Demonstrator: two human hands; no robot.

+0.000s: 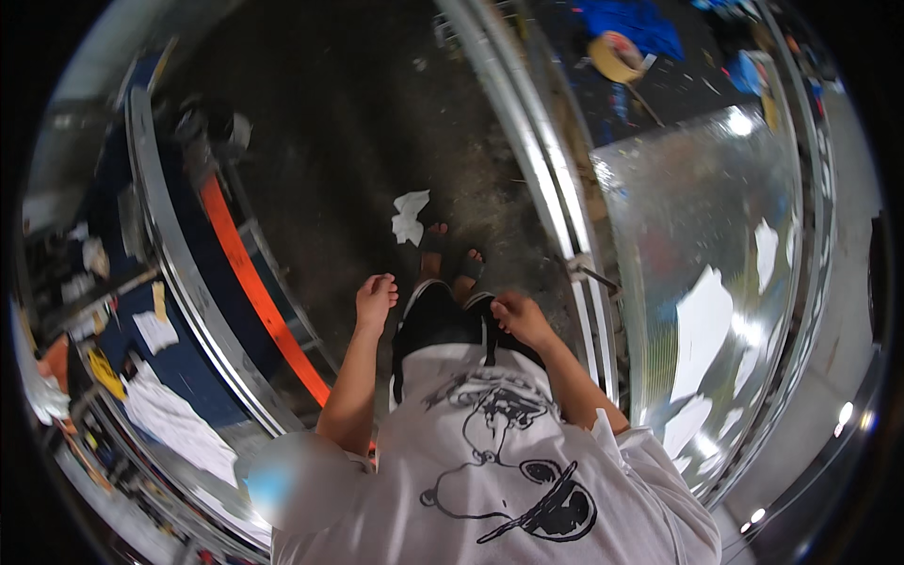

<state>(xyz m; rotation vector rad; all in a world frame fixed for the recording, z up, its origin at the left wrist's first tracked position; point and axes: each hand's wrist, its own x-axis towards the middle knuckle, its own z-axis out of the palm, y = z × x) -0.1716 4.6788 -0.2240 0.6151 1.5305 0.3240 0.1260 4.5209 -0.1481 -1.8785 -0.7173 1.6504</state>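
Right hand [521, 318] sits at the waist, fingers curled and pressed together against the top of the black shorts [443, 320] — whether it pinches the waistband or one of the black drawstrings [490, 344] hanging there, I cannot tell. Left hand [376, 299] hangs just to the left of the shorts, fingers loosely bunched, nothing in it and touching nothing that shows.

How far along? By my read, nothing is under way beyond that bit of fiddling at the waist: no tool or part is held, and neither hand is on the metalwork to either side. So whatever is to be done with the sheet metal looks untouched.

Out from the shorts: just above them, two feet in dark sandals [450, 256] on the dark floor [358, 122], and just above the feet one crumpled white scrap of paper [410, 217]. Below the shorts, one white T-shirt [508, 471] with a black line drawing. Right of the shorts, one bright metal rail [541, 169] — and beyond it one large shiny metal sheet [716, 282] with reflections on it. Left of the shorts, one orange strip [254, 282] along a curved metal rim [165, 235]; further left, white papers [174, 424] lie scattered, several, too blurred to count. Far above and right, one tape roll [614, 56] by a blue cloth [636, 24].
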